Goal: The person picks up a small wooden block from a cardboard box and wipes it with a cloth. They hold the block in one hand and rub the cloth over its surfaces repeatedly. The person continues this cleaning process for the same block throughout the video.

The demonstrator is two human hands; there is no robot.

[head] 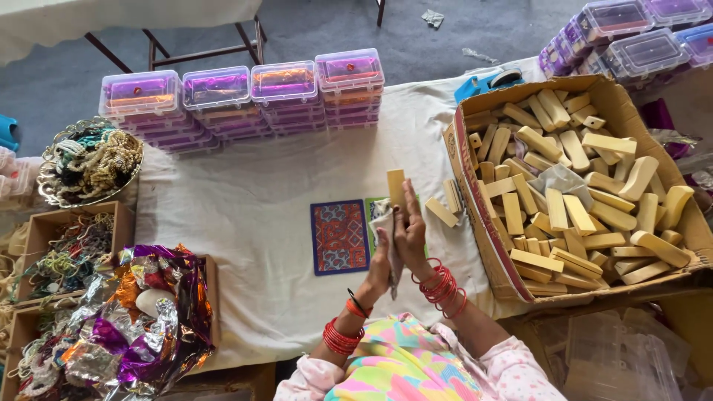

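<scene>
Cardboard box (pixel 475 194) w/ wooden blocks (pixel 579 200) sits right; stacked plastic cases (pixel 245 100) behind patterned card (pixel 339 236); foil wrappers (pixel 141 327) left-front.

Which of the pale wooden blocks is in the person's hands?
The upright pale wooden block above the right hand, wrapped below with white cloth; the others lie on the table or in the cardboard box.

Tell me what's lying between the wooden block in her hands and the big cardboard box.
In the head view, two loose wooden blocks lie on the white cloth between the held block and the cardboard box.

Red bangles (pixel 443 288) on both wrists, pink dotted sleeves (pixel 512 371), bright multicoloured patterned garment (pixel 401 364).
</scene>
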